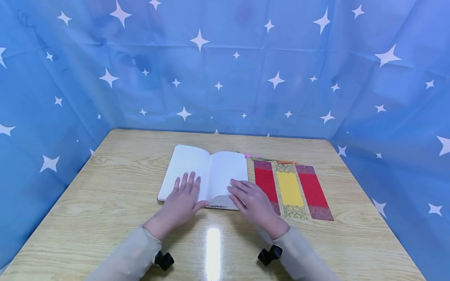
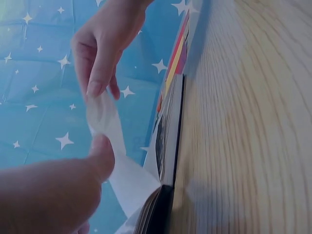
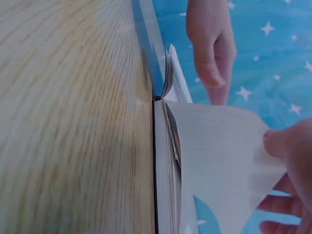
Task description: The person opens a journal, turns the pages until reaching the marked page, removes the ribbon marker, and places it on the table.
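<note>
An open book (image 1: 191, 162) with blank white pages lies on the table. My left hand (image 1: 183, 201) rests on its left page, fingers straight and spread slightly, thumb toward the spine. At the right side, my right hand (image 1: 251, 199) pinches a page (image 3: 219, 151) between thumb and fingers. That page stands raised and bent away from the stack, as the right wrist view shows. Beneath it, part of a dark printed pattern (image 1: 218, 206) shows at the near edge. The left wrist view also has the lifted page (image 2: 112, 131) between both hands.
Right of the book lie a red bookmark (image 1: 265, 183), a yellow bookmark (image 1: 290, 189) and another red bookmark (image 1: 314, 191), with patterned ends and tassels (image 1: 258, 159) at the far side. A blue star-patterned curtain (image 1: 225, 70) surrounds the wooden table (image 1: 116, 187).
</note>
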Demonstrator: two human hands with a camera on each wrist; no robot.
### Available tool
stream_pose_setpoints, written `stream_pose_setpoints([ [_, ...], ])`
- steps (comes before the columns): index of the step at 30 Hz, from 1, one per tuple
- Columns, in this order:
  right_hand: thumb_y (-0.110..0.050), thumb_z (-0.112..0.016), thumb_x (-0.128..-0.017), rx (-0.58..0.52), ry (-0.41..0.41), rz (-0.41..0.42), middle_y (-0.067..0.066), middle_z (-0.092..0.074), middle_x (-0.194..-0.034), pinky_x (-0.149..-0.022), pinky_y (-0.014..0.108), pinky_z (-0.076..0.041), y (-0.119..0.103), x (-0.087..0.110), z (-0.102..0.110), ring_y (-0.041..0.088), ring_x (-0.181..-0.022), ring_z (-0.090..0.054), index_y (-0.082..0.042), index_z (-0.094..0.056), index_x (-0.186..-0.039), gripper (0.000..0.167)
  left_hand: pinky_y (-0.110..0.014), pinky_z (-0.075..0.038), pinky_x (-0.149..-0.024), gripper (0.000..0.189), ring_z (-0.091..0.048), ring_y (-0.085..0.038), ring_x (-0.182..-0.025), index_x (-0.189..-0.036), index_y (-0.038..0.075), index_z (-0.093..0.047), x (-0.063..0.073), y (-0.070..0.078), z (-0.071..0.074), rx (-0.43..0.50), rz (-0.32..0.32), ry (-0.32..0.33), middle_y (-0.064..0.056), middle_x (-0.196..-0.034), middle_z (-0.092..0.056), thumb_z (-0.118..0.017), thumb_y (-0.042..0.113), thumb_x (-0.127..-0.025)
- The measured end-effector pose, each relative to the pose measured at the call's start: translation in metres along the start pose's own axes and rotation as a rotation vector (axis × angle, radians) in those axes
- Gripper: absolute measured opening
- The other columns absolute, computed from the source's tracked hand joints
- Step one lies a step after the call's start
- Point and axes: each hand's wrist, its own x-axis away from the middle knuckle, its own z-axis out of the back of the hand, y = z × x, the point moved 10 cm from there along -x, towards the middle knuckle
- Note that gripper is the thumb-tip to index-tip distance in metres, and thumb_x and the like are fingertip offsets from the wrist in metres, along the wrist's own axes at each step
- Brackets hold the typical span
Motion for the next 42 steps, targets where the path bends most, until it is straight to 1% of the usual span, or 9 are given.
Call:
stream_pose_setpoints([
  [4, -0.019, -0.076, -0.077, 0.008, 0.045, 0.038, 0.011, -0.063, -0.118, -0.092, 0.041, -0.045, -0.004, -0.002, 0.003, 0.024, -0.108, -0.059, -0.009, -0.069, -0.111, 0.035, -0.053, -0.014, -0.109, 0.082, -0.016, -0.043, -0.135, -0.144, -0.003, -0.026, -0.005, 0.01, -0.004, 0.031, -0.033, -0.027, -0.026, -0.148, -0.019, -0.038, 0.059, -0.092],
  [9, -0.02, -0.077, -0.076, 0.035, 0.075, 0.067, 0.011, -0.063, -0.118, -0.092, 0.041, -0.045, -0.008, -0.004, 0.004, 0.025, -0.107, -0.059, -0.009, -0.069, -0.111, 0.038, -0.051, -0.019, -0.108, 0.079, -0.021, -0.04, -0.135, -0.144, -0.004, -0.027, -0.01, 0.022, -0.001, 0.028, -0.097, 0.018, -0.026, -0.147, -0.023, -0.043, 0.054, -0.093],
  [12, -0.022, -0.075, -0.078, 0.065, 0.08, 0.072, 0.01, -0.062, -0.12, -0.094, 0.04, -0.044, -0.009, -0.005, 0.005, 0.025, -0.109, -0.058, -0.009, -0.069, -0.112, 0.037, -0.05, -0.02, -0.108, 0.076, -0.022, -0.039, -0.135, -0.143, -0.005, -0.026, -0.012, 0.026, 0.002, 0.04, -0.114, 0.039, -0.026, -0.147, -0.023, -0.046, 0.049, -0.094],
  [21, -0.022, -0.074, -0.079, 0.072, 0.094, 0.083, 0.011, -0.059, -0.124, -0.098, 0.041, -0.04, -0.009, -0.005, 0.009, 0.025, -0.114, -0.054, -0.008, -0.066, -0.116, 0.04, -0.049, -0.021, -0.108, 0.071, -0.021, -0.038, -0.136, -0.141, -0.006, -0.03, -0.013, 0.027, 0.009, 0.016, -0.136, 0.113, -0.026, -0.148, -0.018, -0.05, 0.043, -0.094],
  [25, -0.027, -0.07, -0.083, 0.064, 0.1, 0.064, 0.012, -0.056, -0.128, -0.1, 0.042, -0.039, -0.005, -0.004, 0.011, 0.026, -0.118, -0.051, -0.007, -0.063, -0.12, 0.042, -0.048, -0.021, -0.108, 0.074, -0.019, -0.038, -0.136, -0.143, -0.005, -0.026, -0.012, 0.025, 0.013, 0.005, -0.143, 0.153, -0.025, -0.15, -0.014, -0.054, 0.041, -0.092],
  [32, -0.029, -0.07, -0.083, 0.025, 0.124, 0.025, 0.013, -0.051, -0.134, -0.099, 0.043, -0.039, 0.001, 0.0, 0.016, 0.026, -0.119, -0.05, -0.004, -0.056, -0.128, 0.053, -0.049, -0.017, -0.109, 0.075, -0.015, -0.038, -0.137, -0.145, -0.003, -0.021, -0.007, 0.021, 0.022, 0.01, -0.156, 0.213, -0.023, -0.151, -0.009, -0.056, 0.035, -0.092],
  [36, -0.033, -0.064, -0.087, 0.012, 0.131, 0.016, 0.013, -0.05, -0.134, -0.099, 0.043, -0.038, 0.004, 0.003, 0.017, 0.026, -0.119, -0.049, -0.004, -0.053, -0.13, 0.053, -0.055, -0.015, -0.108, 0.081, -0.008, -0.042, -0.137, -0.146, -0.002, -0.016, -0.001, 0.02, 0.032, 0.008, -0.182, 0.314, -0.028, -0.151, -0.002, -0.062, 0.03, -0.088],
  [40, -0.028, -0.067, -0.084, 0.013, 0.127, 0.012, 0.013, -0.051, -0.133, -0.099, 0.045, -0.038, 0.005, 0.004, 0.016, 0.027, -0.119, -0.05, -0.003, -0.055, -0.129, 0.053, -0.066, -0.007, -0.102, 0.097, 0.007, -0.052, -0.133, -0.146, -0.002, -0.009, 0.006, 0.02, 0.045, -0.045, -0.217, 0.475, -0.032, -0.148, 0.012, -0.071, 0.027, -0.077],
  [42, -0.026, -0.068, -0.082, 0.021, 0.119, 0.01, 0.014, -0.053, -0.131, -0.099, 0.045, -0.038, 0.006, 0.005, 0.014, 0.027, -0.117, -0.051, -0.003, -0.056, -0.128, 0.053, -0.07, -0.004, -0.1, 0.106, 0.013, -0.054, -0.131, -0.146, -0.003, -0.006, 0.009, 0.021, 0.05, -0.087, -0.229, 0.551, -0.033, -0.145, 0.018, -0.075, 0.027, -0.071],
])
